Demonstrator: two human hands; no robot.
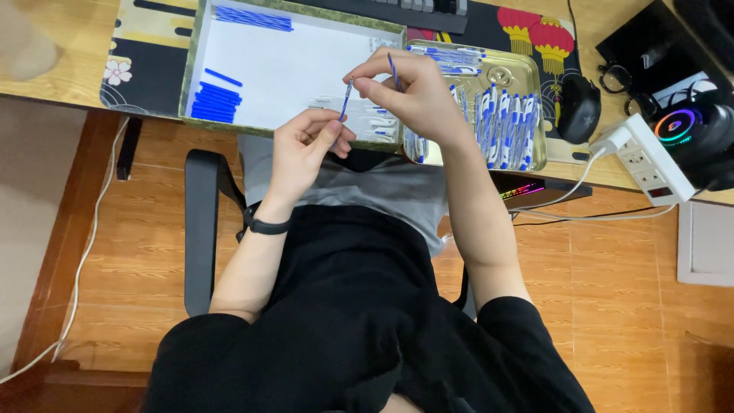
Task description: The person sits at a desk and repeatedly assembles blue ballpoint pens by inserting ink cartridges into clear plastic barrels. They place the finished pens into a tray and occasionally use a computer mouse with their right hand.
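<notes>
While the person sits on a chair drawn up to the wooden tabletop (61,46), both hands are raised just in front of its near edge, above the lap. On the tabletop lies a patterned desk mat (145,53), and on that a large shallow white box (306,69) with a green rim. To its right, touching it, stands a gold-coloured metal tray (508,76). Farther right sit a black computer mouse (579,109), a white power strip (646,160), a black headset with a glowing ring (699,130) and a pair of glasses (615,76).

Inside the box, blue pen caps (214,103) are stacked at the left wall, thin blue refills (252,17) lie in the far corner, and clear pen barrels (367,122) rest at the near right. The tray holds many blue-and-white ballpoint pens (505,122), laid side by side.

The left hand (302,153), a black band on its wrist, pinches the lower end of a thin blue pen refill (345,99) between thumb and forefinger. The right hand (409,88) pinches that refill's upper tip, and a second blue refill (394,70) sticks up from between its fingers.

Judging by the piles, a good share of the pens look done, since the tray is well filled; yet loose caps, refills and barrels in the box suggest plenty of work is left.
</notes>
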